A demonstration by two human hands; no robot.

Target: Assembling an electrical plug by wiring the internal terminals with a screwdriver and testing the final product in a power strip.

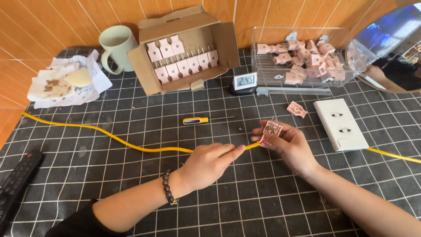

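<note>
Nearest, the left hand (206,163) pinches the yellow cable (131,144) between thumb and forefinger, its grip closed narrow on the sheath close to the stripped end. Just right of it, the right hand (291,147) holds a pink plug half (272,130) in its fingertips, open face up, with the cable end touching the plug's near left edge. Both are lifted a little above the gridded tabletop (245,202), centre right.

The cable's long axis runs roughly left to right: from the far left edge it sags toward the middle and its free end points right, slightly upward, into the plug. A second yellow stretch leaves the scene at the right.

The likely trouble, as I judge it, is the short bared wire missing its seat or splaying, since the cable is springy and the pinch sits a little back from the tip. The plug half is held lightly and could tip or slip.

Farther off lie a blue-and-yellow screwdriver (197,120), a loose pink part (297,109) and a white socket plate (340,123). Beyond them are a small digital clock (244,81), a cardboard box (149,74) of pink plugs, a clear bin (263,66) of more, and a pale mug (117,46).
</note>
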